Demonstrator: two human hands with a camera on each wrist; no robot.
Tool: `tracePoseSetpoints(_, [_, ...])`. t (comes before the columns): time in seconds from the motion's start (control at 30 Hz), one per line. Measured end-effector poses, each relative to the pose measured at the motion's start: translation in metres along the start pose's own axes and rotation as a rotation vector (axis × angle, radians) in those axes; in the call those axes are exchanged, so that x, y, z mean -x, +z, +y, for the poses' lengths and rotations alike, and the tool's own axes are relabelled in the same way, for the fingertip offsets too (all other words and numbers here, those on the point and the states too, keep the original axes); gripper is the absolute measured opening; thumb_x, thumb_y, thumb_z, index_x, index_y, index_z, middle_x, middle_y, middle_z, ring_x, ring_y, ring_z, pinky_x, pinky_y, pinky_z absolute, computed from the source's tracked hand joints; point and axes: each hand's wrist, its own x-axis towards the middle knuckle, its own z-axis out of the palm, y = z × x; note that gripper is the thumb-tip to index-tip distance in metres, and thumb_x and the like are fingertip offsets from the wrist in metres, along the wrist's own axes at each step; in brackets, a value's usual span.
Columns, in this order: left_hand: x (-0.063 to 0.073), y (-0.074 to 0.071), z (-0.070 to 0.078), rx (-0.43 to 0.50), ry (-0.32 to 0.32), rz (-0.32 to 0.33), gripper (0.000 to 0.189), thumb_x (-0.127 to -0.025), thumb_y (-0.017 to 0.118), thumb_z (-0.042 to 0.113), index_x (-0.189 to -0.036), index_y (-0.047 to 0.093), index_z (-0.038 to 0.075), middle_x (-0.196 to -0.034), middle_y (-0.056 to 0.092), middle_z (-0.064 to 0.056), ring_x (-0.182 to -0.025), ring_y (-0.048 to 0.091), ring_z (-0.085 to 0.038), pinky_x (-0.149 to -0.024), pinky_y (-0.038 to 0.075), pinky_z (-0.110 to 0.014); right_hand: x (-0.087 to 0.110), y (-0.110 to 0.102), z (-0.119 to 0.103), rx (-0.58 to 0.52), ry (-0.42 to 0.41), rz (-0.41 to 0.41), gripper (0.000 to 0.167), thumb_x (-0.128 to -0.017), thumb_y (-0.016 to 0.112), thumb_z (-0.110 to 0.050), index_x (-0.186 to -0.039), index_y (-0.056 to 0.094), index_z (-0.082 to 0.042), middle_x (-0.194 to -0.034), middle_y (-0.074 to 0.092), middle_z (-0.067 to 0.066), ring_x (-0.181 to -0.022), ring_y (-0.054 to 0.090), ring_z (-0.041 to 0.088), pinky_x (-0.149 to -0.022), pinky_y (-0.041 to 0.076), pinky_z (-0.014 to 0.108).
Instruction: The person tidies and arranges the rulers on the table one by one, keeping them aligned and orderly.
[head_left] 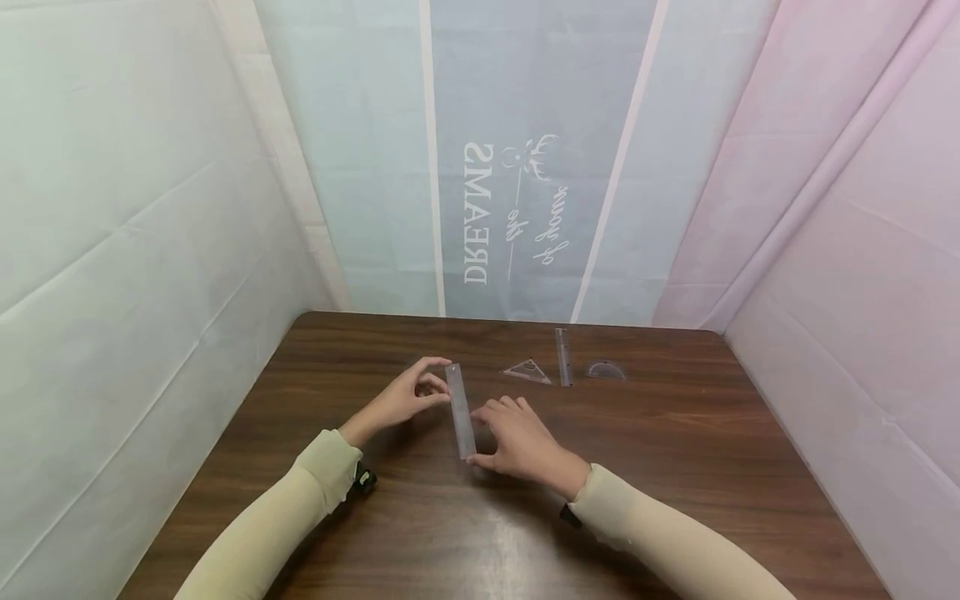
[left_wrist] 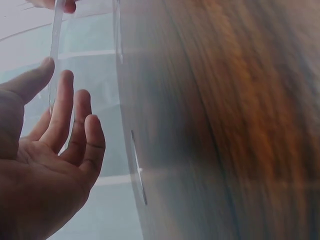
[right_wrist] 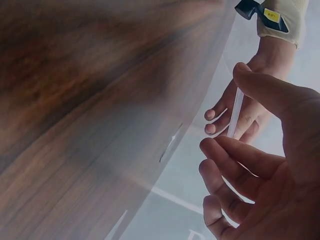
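A clear flat ruler (head_left: 461,412) is held slanted above the table between both hands. On its left edge, near the upper end, the left hand (head_left: 401,398) grips it with thumb and index finger. The right hand (head_left: 521,442) holds the lower end by the thumb, with its index finger at the right edge. Seen edge-on in the right wrist view, the ruler (right_wrist: 236,112) spans from thumb tip to index finger. In the left wrist view the ruler (left_wrist: 56,32) runs past the left thumb, and the other fingers are spread.
On the brown wooden table (head_left: 675,467), beyond the right hand, lie a clear set square (head_left: 528,371), a second, narrower ruler (head_left: 563,358) and a protractor (head_left: 606,372). Cloth walls stand at the left, right and back, the back cloth (head_left: 517,83) bearing white lettering.
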Motion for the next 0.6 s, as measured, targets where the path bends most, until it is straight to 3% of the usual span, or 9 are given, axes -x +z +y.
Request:
tracePoseSetpoints(0.27, [0.012, -0.011, -0.001, -0.030, -0.018, -0.052, 0.062, -0.102, 0.076, 0.016, -0.157, 0.046, 0.009, -0.112, 0.076, -0.006, -0.088, 0.067, -0.021, -0.075, 0.053, -0.032, -0.001, -0.004, -0.017, 0.000, -0.024, -0.019, 0.064, -0.086, 0.089, -0.055, -0.130, 0.074, -0.011, -0.119, 0.073, 0.001, -0.108, 0.062, 0.021, -0.094, 0.048, 0.043])
tracePoseSetpoints(0.6, [0.025, -0.027, -0.005, -0.038, -0.017, -0.102, 0.061, -0.101, 0.078, 0.016, -0.153, 0.047, 0.010, -0.087, 0.065, 0.001, -0.078, 0.058, -0.015, -0.073, 0.050, -0.029, -0.011, -0.002, -0.036, 0.021, -0.031, -0.067, 0.064, -0.084, 0.089, -0.057, -0.128, 0.075, -0.012, -0.116, 0.073, -0.001, -0.103, 0.060, 0.017, -0.091, 0.049, 0.040])
